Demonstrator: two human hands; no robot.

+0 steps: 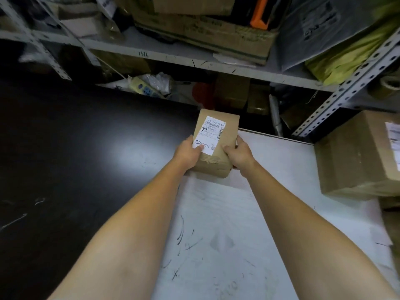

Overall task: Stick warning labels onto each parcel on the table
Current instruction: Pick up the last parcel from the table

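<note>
The parcel (pixel 229 135) is sitting at the far left corner of the table (pixel 259 213), its far end reaching past the edge. I cannot tell whether it is resting on the table or being lifted just clear of it. Both hands are holding it. The left hand (pixel 187 153) is gripping the left side with its thumb lying on the shipping label (pixel 211 135). The right hand (pixel 239 155) is gripping the right side, fingers curling over the top edge.

No warning label is showing on it or anywhere in view, so the step in hand is probably setting the parcel down squarely, further in on the table. The bare cardboard right of the shipping label is looking like the best spot for the sticker, since it is keeping the barcode uncovered.

The parcel is a small brown cardboard block. Its near end is looking crumpled and taped, so I would be pressing a sticker on the flatter top instead. The shipping label is glossy white paper.

The table is pale, smooth and scuffed with dark marks. A big box (pixel 350 161) of the same cardboard is standing at its right side, well apart. Beyond are metal shelves (pixel 173 54), and a dark shiny floor (pixel 65 148) is lying to the left.
</note>
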